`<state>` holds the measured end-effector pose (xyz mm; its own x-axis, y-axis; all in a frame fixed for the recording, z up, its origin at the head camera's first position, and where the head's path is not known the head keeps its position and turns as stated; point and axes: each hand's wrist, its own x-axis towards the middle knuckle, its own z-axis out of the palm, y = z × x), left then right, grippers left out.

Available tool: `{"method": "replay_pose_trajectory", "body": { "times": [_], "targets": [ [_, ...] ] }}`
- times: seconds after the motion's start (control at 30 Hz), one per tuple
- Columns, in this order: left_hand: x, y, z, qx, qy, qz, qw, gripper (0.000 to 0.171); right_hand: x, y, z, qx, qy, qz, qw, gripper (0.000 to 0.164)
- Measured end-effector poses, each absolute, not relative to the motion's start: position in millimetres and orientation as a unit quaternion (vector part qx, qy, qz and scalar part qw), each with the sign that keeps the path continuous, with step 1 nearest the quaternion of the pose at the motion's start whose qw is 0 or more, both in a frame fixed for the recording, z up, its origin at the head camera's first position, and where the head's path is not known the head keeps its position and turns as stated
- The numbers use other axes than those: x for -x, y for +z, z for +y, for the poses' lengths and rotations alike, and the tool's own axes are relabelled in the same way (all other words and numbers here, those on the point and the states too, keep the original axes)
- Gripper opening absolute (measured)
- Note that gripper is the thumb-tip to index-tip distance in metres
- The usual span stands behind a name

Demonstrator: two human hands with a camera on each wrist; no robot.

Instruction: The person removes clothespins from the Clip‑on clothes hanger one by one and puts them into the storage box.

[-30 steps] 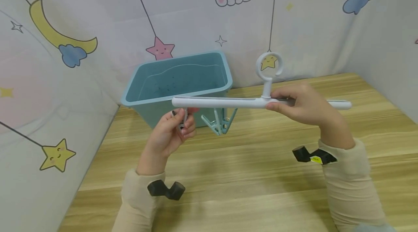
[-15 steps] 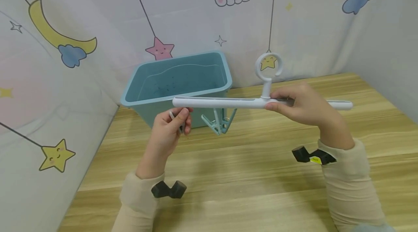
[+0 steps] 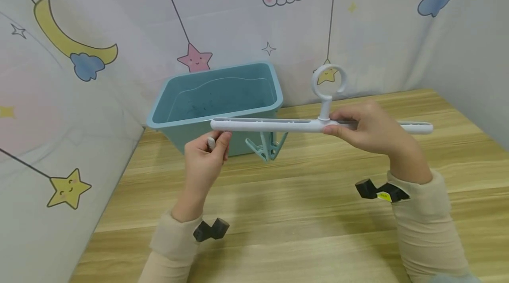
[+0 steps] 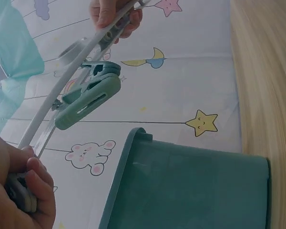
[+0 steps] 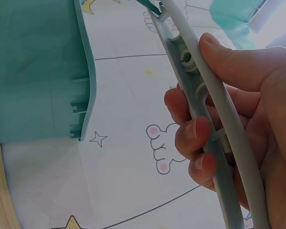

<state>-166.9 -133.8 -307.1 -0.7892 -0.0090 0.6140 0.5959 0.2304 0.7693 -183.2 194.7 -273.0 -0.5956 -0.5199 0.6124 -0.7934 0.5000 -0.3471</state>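
Just in front of the blue-green bin a person holds up a white hanger that runs out past the bin's right side; the right hand, right of the bin, has its fingers wrapped round the hanger; the left hand, before the bin, has fingers pinching a grey clip. Green clips hang near the bin's right front corner.

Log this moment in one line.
right hand: grips white hanger | left hand: holds grey clip near hanger's end | teal bin: behind, on table
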Motion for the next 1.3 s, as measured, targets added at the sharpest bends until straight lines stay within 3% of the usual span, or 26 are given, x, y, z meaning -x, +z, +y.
{"method": "replay_pose_trajectory", "body": {
  "times": [0.17, 0.27, 0.8, 1.13, 1.3],
  "targets": [
    [172.2, -311.3, -130.2, 0.224, -0.474, -0.745, 0.413, 0.018, 183.6, -272.9, 190.2, -0.397, 0.304, -0.835, 0.229, 0.009],
    [174.0, -311.5, -128.9, 0.227, -0.453, -0.737, 0.448, 0.013, 182.9, -272.7, 188.4, -0.391, 0.309, -0.837, 0.227, 0.010],
    [179.1, -305.8, -131.6, 0.232, -0.487, -0.740, 0.402, 0.011, 179.9, -267.7, 199.7, -0.370, 0.317, -0.831, 0.269, 0.006],
    [194.2, -293.0, -142.1, 0.181, -0.524, -0.746, 0.368, 0.018, 177.8, -266.1, 212.5, -0.344, 0.333, -0.824, 0.302, 0.007],
    [206.0, -279.2, -150.7, 0.138, -0.574, -0.739, 0.325, 0.022, 175.6, -264.4, 213.7, -0.338, 0.321, -0.829, 0.310, 0.007]
  ]
}}
